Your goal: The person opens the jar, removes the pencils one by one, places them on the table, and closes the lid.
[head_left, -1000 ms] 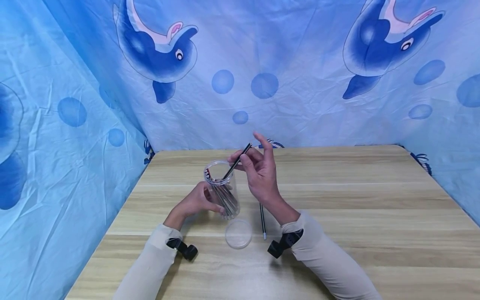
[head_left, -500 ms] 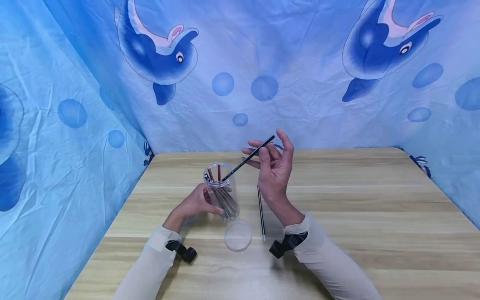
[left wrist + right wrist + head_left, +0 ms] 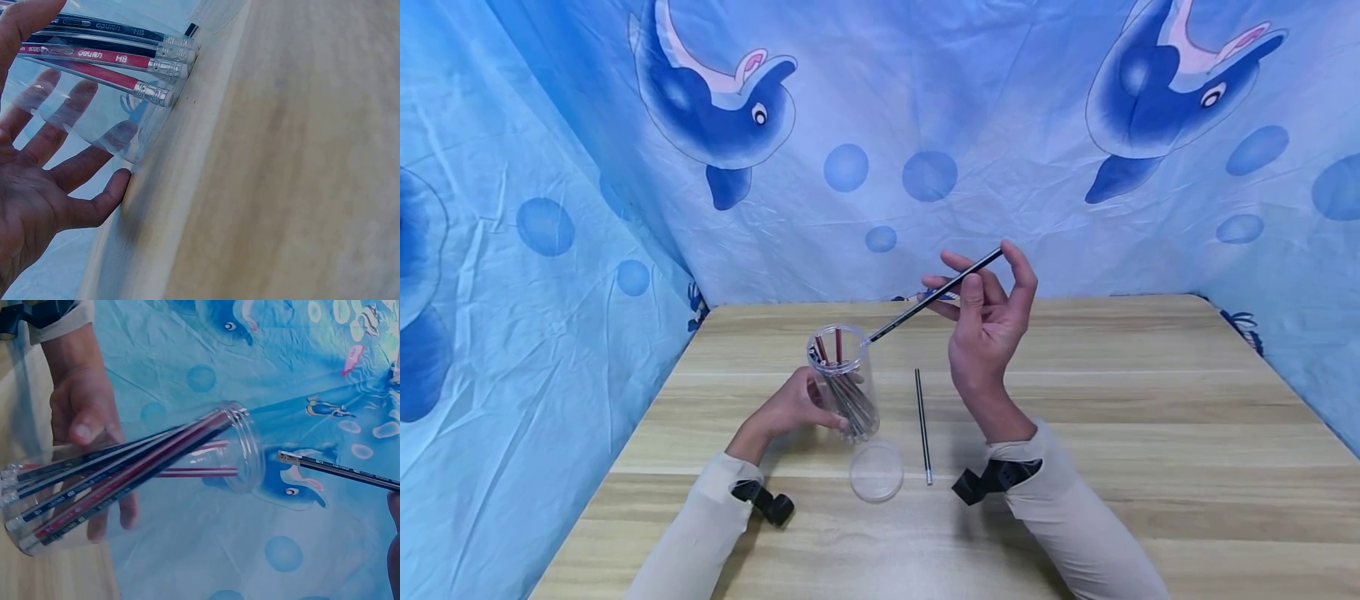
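My left hand (image 3: pixel 797 408) grips a clear plastic jar (image 3: pixel 868 385), which leans on the table with its mouth open. Inside are several black pencils and red pencils (image 3: pixel 115 59), their eraser ends at the bottom. Between thumb and fingers, my right hand (image 3: pixel 988 337) pinches a black pencil (image 3: pixel 917 307) to the right of the jar. That pencil's eraser end points down-left toward the jar's rim; in the right wrist view, it appears just outside the mouth. Only a small part of the right hand shows there.
A clear round lid (image 3: pixel 876 472) lies flat in front of the jar. Right of the lid, another black pencil (image 3: pixel 922 427) lies on the wooden table (image 3: pixel 1150 467). A blue dolphin-print cloth (image 3: pixel 1000 225) hangs behind and beside the table.
My right hand has moved right and slightly up, drawing the black pencil out of the jar. The left hand keeps its hold on the jar, nearly still.
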### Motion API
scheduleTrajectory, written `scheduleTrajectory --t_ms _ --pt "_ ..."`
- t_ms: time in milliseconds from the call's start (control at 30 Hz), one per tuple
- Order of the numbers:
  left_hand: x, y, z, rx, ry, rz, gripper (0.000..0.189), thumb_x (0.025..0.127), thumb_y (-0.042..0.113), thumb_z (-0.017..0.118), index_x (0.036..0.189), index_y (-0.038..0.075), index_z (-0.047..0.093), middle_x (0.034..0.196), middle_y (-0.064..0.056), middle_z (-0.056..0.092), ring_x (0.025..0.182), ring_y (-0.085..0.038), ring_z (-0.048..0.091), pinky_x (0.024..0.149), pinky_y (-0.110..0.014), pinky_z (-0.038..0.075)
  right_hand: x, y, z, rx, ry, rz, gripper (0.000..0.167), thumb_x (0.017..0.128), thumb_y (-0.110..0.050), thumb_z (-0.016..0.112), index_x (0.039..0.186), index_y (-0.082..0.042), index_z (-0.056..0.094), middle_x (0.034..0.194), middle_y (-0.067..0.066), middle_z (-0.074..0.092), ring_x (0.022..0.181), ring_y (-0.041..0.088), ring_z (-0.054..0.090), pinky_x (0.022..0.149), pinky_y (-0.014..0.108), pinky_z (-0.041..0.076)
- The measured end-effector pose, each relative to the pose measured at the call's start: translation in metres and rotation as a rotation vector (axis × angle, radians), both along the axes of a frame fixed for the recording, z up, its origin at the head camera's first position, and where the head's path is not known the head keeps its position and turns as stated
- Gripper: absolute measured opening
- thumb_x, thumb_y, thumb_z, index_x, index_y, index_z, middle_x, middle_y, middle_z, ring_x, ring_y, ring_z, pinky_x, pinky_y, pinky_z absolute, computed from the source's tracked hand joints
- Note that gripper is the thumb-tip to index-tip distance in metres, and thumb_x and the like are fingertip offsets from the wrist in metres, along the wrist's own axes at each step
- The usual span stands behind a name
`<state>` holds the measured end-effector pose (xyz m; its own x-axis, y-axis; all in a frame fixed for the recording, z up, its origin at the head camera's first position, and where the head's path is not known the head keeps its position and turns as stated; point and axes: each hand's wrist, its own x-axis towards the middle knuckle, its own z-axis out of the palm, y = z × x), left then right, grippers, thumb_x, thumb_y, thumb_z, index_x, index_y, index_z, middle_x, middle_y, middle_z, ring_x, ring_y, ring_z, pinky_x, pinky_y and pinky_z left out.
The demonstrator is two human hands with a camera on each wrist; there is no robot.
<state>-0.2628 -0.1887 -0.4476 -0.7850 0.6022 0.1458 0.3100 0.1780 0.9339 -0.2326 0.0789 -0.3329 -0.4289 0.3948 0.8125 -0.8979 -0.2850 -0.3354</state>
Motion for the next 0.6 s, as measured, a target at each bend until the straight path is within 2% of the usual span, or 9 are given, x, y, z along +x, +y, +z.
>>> scheduleTrajectory --t_ms 300,600 --pt "-0.001 -0.001 -0.002 0.01 0.01 -0.006 0.061 0.07 -0.001 0.087 0.126 0.003 0.065 0.126 -0.013 0.066 0.116 -0.025 0.06 0.102 -0.032 0.044 -0.004 0.012 0.004 0.005 -0.024 0.014 0.039 0.102 0.006 0.045 0.139 -0.005 0.039 0.108 0.024 0.069 0.08 0.03 0.073 0.068 0.046 0.06" --pt "-0.001 -0.001 -0.001 0.006 -0.01 -0.006 0.062 0.07 0.0 0.087 0.128 0.005 0.064 0.125 -0.012 0.067 0.115 -0.027 0.061 0.101 -0.032 0.045 -0.01 0.028 0.009 0.043 -0.099 0.003 0.038 0.103 0.001 0.047 0.14 -0.007 0.042 0.107 0.022 0.07 0.078 0.027 0.073 0.064 0.04 0.06"
